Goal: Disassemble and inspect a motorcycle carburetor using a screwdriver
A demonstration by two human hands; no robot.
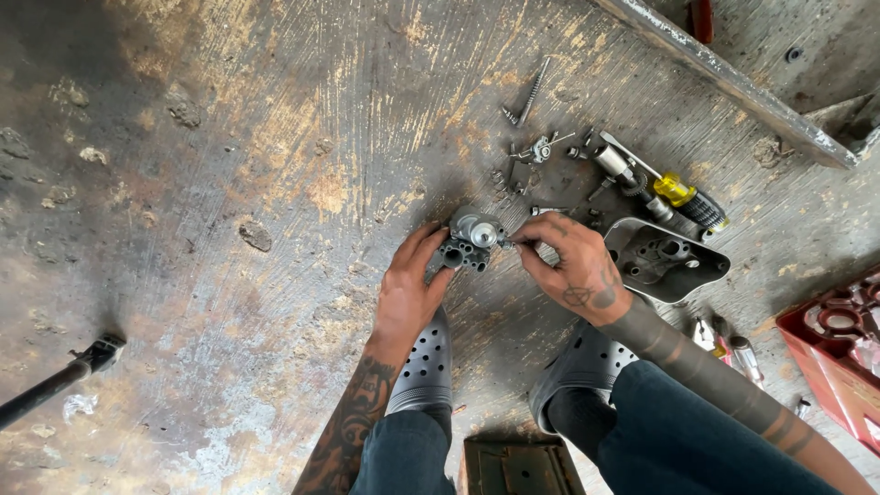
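Note:
My left hand (409,282) grips a small grey metal carburettor body (470,240) just above a stained concrete floor. My right hand (570,264) pinches a tiny part at the body's right side; the part is too small to identify. Just beyond the hands, small screws and fittings (539,149) lie scattered on the floor. A long screw (530,93) lies farther off. A yellow-and-black handled screwdriver (676,191) and a dark metal bowl-shaped cover (662,259) rest to the right of my right hand.
My grey perforated clogs (423,363) are planted below the hands. A red crate (839,353) sits at the right edge, with pliers (724,344) beside it. A metal bar (733,82) crosses the top right. A dark rod (55,380) lies at the left. A rusty box (518,466) sits between my legs.

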